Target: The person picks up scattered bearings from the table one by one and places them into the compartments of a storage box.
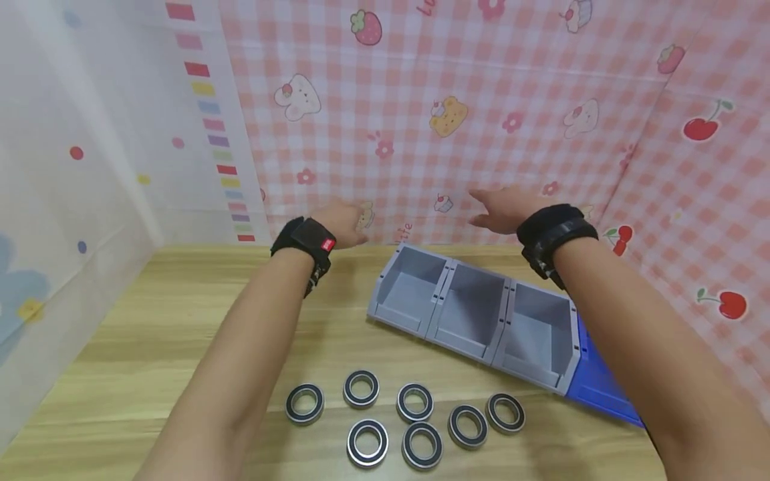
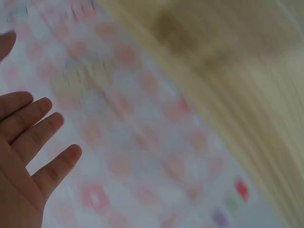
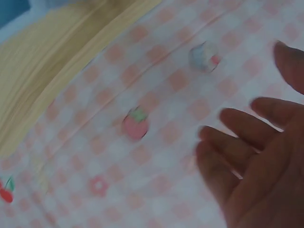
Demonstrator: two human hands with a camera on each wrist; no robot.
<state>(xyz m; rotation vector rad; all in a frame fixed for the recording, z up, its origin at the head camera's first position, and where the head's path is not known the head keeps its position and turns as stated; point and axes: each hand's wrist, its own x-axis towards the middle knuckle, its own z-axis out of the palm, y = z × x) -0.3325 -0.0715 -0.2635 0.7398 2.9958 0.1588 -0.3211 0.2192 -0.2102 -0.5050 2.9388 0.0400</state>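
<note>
Both hands are raised over the far side of the table and hold nothing. The left hand (image 1: 341,222) is left of the grey bins, its fingers spread in the left wrist view. Above the bins' far right side is the right hand (image 1: 505,208), fingers extended and slightly bent in the right wrist view. Three joined grey bins (image 1: 428,338) stand at an angle on the wood-patterned table, with a blue bin (image 1: 604,387) at their right end, partly hidden by the right forearm. Several ring-shaped bearings (image 1: 367,443) with black seals lie flat in front of the bins.
A pink checked cloth (image 1: 409,133) hangs behind the table and continues along the right side. On the left hangs a pale sheet (image 1: 90,167) with coloured dots. The wooden tabletop (image 1: 198,287) runs up to both. Each wrist wears a black strap (image 1: 556,234).
</note>
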